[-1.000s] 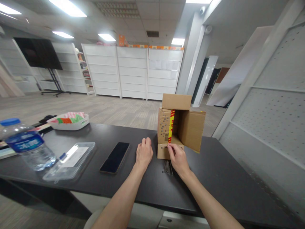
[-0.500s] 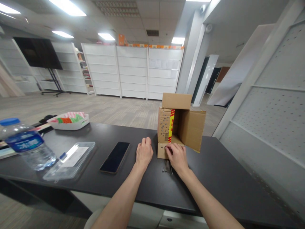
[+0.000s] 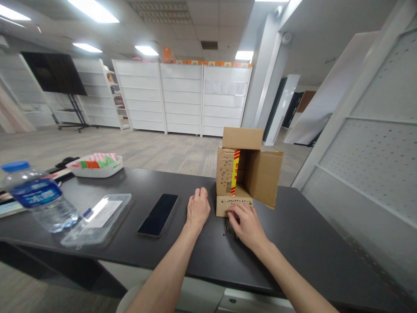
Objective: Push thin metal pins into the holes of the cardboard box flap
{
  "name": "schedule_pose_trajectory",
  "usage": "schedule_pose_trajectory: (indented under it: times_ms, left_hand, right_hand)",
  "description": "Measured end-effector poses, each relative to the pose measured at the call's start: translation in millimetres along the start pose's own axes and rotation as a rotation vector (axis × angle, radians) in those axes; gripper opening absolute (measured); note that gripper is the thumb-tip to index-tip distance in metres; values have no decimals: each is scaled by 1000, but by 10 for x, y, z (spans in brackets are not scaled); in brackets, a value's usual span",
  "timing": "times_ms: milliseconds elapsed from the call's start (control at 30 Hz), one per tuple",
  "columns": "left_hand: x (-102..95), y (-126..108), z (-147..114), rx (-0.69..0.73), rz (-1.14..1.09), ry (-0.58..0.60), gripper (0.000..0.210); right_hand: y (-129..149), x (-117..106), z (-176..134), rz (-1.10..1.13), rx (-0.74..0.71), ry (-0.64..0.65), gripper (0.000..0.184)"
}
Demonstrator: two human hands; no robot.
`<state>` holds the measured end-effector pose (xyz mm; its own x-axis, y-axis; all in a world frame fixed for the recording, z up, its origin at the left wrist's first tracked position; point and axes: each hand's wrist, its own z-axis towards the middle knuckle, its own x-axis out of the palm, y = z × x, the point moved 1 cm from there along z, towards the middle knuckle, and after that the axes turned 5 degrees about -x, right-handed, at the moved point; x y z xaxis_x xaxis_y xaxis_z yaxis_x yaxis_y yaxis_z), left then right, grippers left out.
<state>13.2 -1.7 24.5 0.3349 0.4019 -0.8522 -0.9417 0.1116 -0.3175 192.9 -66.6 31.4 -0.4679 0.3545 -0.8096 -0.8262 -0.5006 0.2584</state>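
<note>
The brown cardboard box (image 3: 247,174) stands on the black, flat surface (image 3: 312,234), with its open side facing the person. One flap sticks up at the top, and one big flap swings out on the right side. The low brown flap (image 3: 223,209) at the front has a row of small dark dots along it. The left part of the box has lots of round dots too, next to a strip of yellow and red tape (image 3: 235,171).

The right hand (image 3: 246,221) is just in front of the low flap, with its fingers bent down over the thin grey metal nails (image 3: 229,229). The nails lie in a little bunch on the surface, partly hidden by this hand. I cannot tell if its fingers are holding one.

The left hand (image 3: 198,208) rests on the surface with its fingers curled in. I cannot tell if something is inside. It sits between the box and the flat black phone (image 3: 158,215).

Past the phone is a clear plastic case (image 3: 112,229), and beside that is a clear bottle with a blue cap (image 3: 41,195). A white plastic basket (image 3: 100,172) sits farther back.
</note>
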Motion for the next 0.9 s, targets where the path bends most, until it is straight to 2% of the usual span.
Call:
schedule_pose_trajectory:
  times_ms: [133,267,633,900]
  left_hand:
    - [2,-2,-2,2,-3,-6,20]
    - [-6,-4,-6,1,3,-2,19]
    - [-1,2,-5,-3,31,-20,19]
    - [17,12,6,17,14,-41,18]
  right_hand:
    - [90,-68,-175,39,-60,71,15]
    - [158,-63,-268,36,-86,90,21]
    - [187,-38,-264,24,-61,128,24]
    - [198,-17,-250,-5,-63,129,18]
